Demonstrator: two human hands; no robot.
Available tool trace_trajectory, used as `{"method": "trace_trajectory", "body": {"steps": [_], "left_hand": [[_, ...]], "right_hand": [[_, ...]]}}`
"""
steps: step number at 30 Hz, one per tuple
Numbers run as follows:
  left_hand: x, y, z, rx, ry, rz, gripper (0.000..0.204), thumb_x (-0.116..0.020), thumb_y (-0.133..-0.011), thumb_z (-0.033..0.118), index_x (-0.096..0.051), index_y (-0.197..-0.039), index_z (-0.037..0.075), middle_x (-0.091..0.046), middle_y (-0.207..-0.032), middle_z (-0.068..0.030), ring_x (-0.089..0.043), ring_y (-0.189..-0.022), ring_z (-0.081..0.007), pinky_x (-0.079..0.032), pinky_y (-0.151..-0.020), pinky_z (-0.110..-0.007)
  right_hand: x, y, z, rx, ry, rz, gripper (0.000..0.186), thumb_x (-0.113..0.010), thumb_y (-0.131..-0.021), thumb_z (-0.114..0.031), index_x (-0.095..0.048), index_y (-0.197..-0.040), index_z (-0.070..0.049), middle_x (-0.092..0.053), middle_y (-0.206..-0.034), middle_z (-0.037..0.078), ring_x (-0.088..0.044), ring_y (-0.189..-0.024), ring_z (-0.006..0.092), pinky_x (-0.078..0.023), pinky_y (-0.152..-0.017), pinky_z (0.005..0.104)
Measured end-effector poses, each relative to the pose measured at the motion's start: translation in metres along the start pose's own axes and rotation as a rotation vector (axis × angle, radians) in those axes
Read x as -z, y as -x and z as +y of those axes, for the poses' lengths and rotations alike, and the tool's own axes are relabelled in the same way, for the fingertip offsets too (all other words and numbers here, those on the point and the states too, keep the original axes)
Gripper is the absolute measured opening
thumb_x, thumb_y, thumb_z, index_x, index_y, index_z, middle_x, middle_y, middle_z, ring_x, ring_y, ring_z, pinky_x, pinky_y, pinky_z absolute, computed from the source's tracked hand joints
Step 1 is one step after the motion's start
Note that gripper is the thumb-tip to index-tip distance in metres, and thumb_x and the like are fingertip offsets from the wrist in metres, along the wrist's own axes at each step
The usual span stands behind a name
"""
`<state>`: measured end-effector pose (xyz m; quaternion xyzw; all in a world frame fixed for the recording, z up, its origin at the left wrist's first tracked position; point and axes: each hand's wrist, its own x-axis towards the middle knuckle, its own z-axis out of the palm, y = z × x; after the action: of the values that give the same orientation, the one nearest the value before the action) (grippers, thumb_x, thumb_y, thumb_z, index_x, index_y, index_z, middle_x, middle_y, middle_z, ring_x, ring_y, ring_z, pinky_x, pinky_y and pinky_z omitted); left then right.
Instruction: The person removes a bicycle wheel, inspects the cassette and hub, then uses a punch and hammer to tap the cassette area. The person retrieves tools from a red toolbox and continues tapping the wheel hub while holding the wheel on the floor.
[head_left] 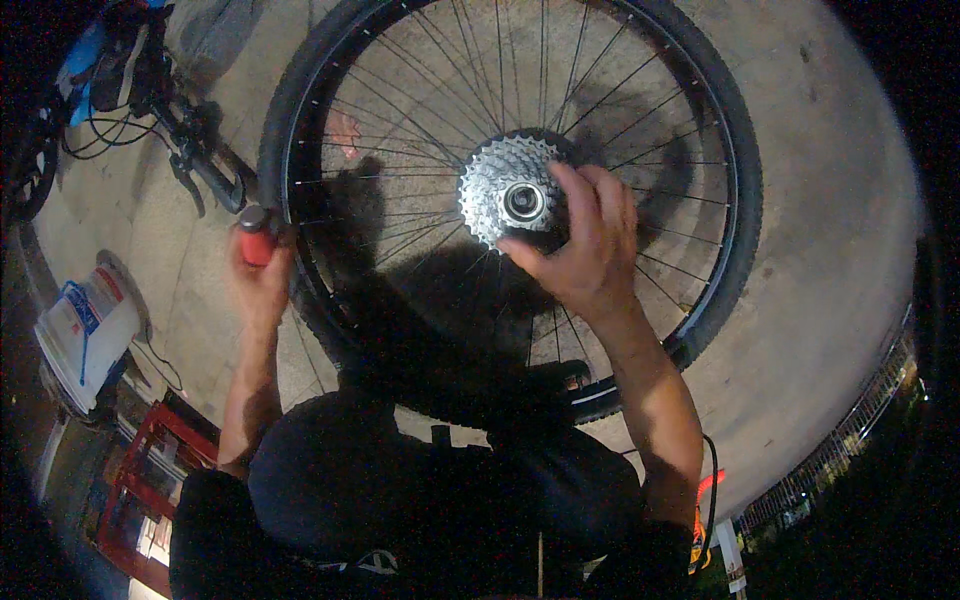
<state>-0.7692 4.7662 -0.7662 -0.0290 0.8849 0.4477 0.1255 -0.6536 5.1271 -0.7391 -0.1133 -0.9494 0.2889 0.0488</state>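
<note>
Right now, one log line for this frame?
left hand: grips red-handled tool | right hand: on silver toothed cassette | black spoked bicycle wheel: upright

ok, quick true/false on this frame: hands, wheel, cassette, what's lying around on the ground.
1. The right hand rests on the cassette. True.
2. The left hand is empty. False: it grips a red handle at the tyre.
3. The wheel has solid disc sides. False: thin wire spokes run to the rim.
4. A white bucket stands at the left. True.
5. The red frame lies right of the person. False: lower left.
</note>
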Motion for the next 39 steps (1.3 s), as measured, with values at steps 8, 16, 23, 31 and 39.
{"method": "trace_trajectory", "body": {"steps": [8, 16, 23, 31, 39], "left_hand": [[0.014, 0.008, -0.026, 0.498, 0.027, 0.103, 0.034, -0.074, -0.089, 0.034, -0.063, -0.097, 0.002, -0.056, -0.066, -0.0006, -0.052, -0.052, -0.0111, -0.041, -0.048, -0.027], [0.013, -0.001, -0.044, 0.420, 0.072, 0.067, 0.032, -0.074, -0.089, 0.034, -0.062, -0.089, 0.004, -0.056, -0.066, -0.0002, -0.052, -0.054, -0.0108, -0.040, -0.049, -0.026], [0.011, -0.003, -0.053, 0.398, 0.014, 0.056, 0.032, -0.075, -0.088, 0.034, -0.062, -0.087, 0.004, -0.057, -0.067, 0.0000, -0.052, -0.055, -0.0104, -0.040, -0.050, -0.026], [0.011, -0.003, -0.052, 0.367, 0.006, 0.032, 0.031, -0.075, -0.088, 0.032, -0.062, -0.085, 0.004, -0.058, -0.067, -0.0005, -0.053, -0.055, -0.0107, -0.041, -0.050, -0.026], [0.010, -0.004, -0.057, 0.365, 0.067, 0.031, 0.027, -0.076, -0.088, 0.029, -0.061, -0.088, 0.006, -0.057, -0.068, 0.0022, -0.050, -0.054, -0.0076, -0.036, -0.048, -0.025]], "right_hand": [[-0.022, -0.003, 0.008, 0.082, -0.045, -0.013, 0.070, -0.086, -0.062, -0.027, -0.060, -0.127, -0.015, -0.055, -0.125, 0.011, -0.051, -0.114, 0.0345, -0.040, -0.098, 0.0487], [-0.009, -0.014, 0.005, 0.098, -0.154, -0.112, 0.069, -0.083, -0.064, -0.020, -0.058, -0.128, -0.012, -0.056, -0.127, 0.010, -0.050, -0.119, 0.0350, -0.039, -0.102, 0.0483], [-0.017, -0.006, 0.009, 0.102, -0.118, -0.044, 0.065, -0.083, -0.065, -0.021, -0.059, -0.125, -0.011, -0.056, -0.125, 0.012, -0.050, -0.117, 0.0356, -0.040, -0.102, 0.0487], [-0.018, -0.006, 0.009, 0.103, -0.181, -0.008, 0.067, -0.084, -0.065, -0.026, -0.056, -0.124, -0.011, -0.056, -0.126, 0.012, -0.049, -0.119, 0.0352, -0.038, -0.104, 0.0491], [-0.026, 0.005, 0.006, 0.029, -0.094, 0.044, 0.066, -0.084, -0.065, -0.025, -0.056, -0.123, -0.011, -0.054, -0.128, 0.011, -0.050, -0.118, 0.0350, -0.038, -0.101, 0.0494]]}}
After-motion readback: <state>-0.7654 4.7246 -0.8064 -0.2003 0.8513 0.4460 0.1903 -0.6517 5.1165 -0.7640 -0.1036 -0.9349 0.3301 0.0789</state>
